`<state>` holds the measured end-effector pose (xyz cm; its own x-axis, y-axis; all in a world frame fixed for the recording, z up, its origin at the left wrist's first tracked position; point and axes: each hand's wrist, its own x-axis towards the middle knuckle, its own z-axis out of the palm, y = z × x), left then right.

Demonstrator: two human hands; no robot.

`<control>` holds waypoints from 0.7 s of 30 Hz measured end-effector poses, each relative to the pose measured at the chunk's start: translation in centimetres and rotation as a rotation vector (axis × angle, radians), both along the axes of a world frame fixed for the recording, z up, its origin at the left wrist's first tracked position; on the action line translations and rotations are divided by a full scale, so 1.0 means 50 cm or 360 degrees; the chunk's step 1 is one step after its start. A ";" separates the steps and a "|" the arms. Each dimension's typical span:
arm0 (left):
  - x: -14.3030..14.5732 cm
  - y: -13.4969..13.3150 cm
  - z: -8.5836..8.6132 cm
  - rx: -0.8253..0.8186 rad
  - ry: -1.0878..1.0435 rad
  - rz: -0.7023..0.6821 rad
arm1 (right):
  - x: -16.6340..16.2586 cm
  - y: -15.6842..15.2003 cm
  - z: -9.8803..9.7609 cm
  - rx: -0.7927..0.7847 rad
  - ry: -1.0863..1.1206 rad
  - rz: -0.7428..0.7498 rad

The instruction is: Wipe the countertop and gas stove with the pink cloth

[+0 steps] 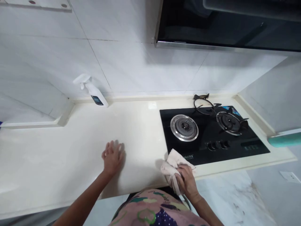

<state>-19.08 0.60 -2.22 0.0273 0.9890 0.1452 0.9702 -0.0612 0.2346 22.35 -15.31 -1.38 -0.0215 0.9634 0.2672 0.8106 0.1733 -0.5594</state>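
Note:
My left hand (113, 158) rests flat on the cream countertop (70, 157) with its fingers spread, holding nothing. My right hand (186, 181) grips a crumpled pale pink cloth (171, 168), which lies on the counter at the front corner of the black glass gas hob (209, 150). The hob has two burners: a bare steel one (184, 127) and one under a black pan support (228, 122). A white spray bottle (95, 94) lies on its side against the back of the counter, far from both hands.
A loose black pan support (201, 102) sits behind the hob. White marble-look tiles (131, 62) cover the wall, under a dark range hood (225, 25). A teal handle (284, 139) juts in at the right. My patterned pink top fills the bottom edge.

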 end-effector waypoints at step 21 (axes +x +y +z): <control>-0.088 -0.054 -0.029 0.0120 0.0302 0.0137 | -0.177 0.455 -0.030 -0.0346 -0.0871 0.0253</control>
<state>-23.50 -2.10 -3.67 -0.0229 0.9754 0.2194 0.9989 0.0133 0.0453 13.52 7.46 -2.89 -0.2481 0.9684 -0.0254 0.9640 0.2443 -0.1052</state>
